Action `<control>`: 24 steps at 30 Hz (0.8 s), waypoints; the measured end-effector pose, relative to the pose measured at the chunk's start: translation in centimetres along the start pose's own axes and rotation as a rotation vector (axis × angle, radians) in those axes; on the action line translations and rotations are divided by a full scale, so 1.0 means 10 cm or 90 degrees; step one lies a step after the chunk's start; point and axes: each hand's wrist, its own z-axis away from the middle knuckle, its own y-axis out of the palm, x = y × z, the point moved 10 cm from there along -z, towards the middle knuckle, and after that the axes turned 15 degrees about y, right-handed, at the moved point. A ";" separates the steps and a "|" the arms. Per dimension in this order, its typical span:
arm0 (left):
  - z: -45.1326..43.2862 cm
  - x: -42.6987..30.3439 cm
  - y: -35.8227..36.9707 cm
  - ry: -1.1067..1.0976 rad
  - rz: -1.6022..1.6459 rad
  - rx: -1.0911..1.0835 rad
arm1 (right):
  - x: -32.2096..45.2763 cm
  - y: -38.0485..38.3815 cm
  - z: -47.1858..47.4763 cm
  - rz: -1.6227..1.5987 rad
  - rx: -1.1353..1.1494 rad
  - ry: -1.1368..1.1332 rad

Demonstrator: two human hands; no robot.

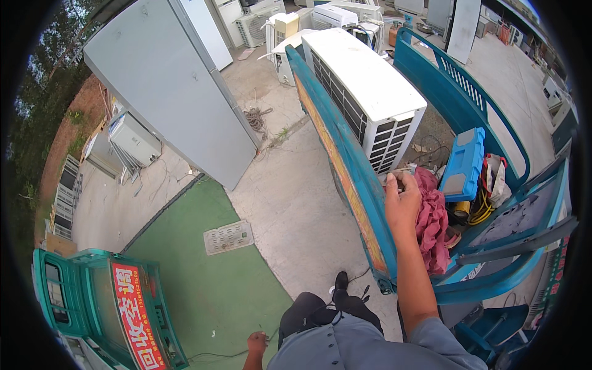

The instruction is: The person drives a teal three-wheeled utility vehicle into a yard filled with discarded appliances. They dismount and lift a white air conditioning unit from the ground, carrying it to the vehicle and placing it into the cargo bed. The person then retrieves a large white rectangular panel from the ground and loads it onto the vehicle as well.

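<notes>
My right hand (403, 196) is raised over the near end of a teal cargo vehicle's bed, just inside its side panel (342, 148). Its fingers are curled towards the thumb; whether anything small is between them is unclear. A crumpled dark-pink cloth (432, 222) lies beside that wrist. Beyond the hand sits a white air-conditioner outdoor unit (365, 69), with a blue plastic tool case (462, 162) to its right. Low by my left thigh, my left hand (257, 343) is loosely curled. A thin dark cable (217, 355) runs past it; a grip on it cannot be made out.
A tall grey refrigerator (171, 83) stands at left. Near the lower left is a green vehicle (95, 296) with a red lettered banner (138, 317). A pale slotted panel (229, 237) lies on the ground. Yellow hose (483, 208) and a bag (498, 182) crowd the bed.
</notes>
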 end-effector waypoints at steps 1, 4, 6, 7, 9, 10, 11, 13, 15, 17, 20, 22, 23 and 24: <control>0.02 0.06 0.03 -0.039 0.009 0.000 | 0.20 0.20 -0.23 0.034 -0.013 -0.046; 0.25 -0.44 0.28 -0.173 -0.035 0.058 | 0.53 0.82 -1.05 0.165 -0.109 -0.187; 0.34 -0.53 0.40 -0.213 -0.059 0.084 | 0.59 1.20 -1.58 0.235 -0.157 -0.303; 0.31 -0.45 0.42 -0.209 -0.070 0.093 | 0.54 1.40 -1.85 0.340 -0.215 -0.393; 0.15 -0.72 0.63 -0.133 -0.131 0.181 | 0.22 1.76 -2.23 0.523 0.015 -0.083; 0.15 -0.75 0.70 -0.118 -0.122 0.161 | 0.33 1.84 -2.03 0.583 -0.073 -0.194; 0.07 -0.83 0.80 -0.093 -0.109 0.139 | 0.02 2.06 -2.04 0.680 0.174 -0.011; -0.16 -0.83 0.97 -0.177 -0.138 0.203 | 0.22 1.91 -2.01 0.626 -0.125 -0.233; -0.43 -0.82 1.24 -0.134 -0.299 0.406 | 0.01 2.15 -2.02 0.643 -0.081 -0.221; -1.06 -0.73 1.25 -0.237 -0.230 0.391 | 0.07 2.07 -2.03 0.656 -0.079 -0.198; -2.53 -2.28 1.55 0.063 -0.407 0.330 | 0.13 2.02 -2.07 0.668 -0.145 -0.383; -3.28 -3.55 1.65 0.226 -0.246 0.197 | 0.19 2.07 -2.06 0.684 -0.150 -0.340; -3.44 -4.48 1.76 0.229 -0.190 0.211 | 0.22 2.07 -2.07 0.684 -0.142 -0.314; -3.47 -5.31 1.80 0.262 -0.085 0.214 | 0.25 2.11 -2.07 0.682 -0.133 -0.301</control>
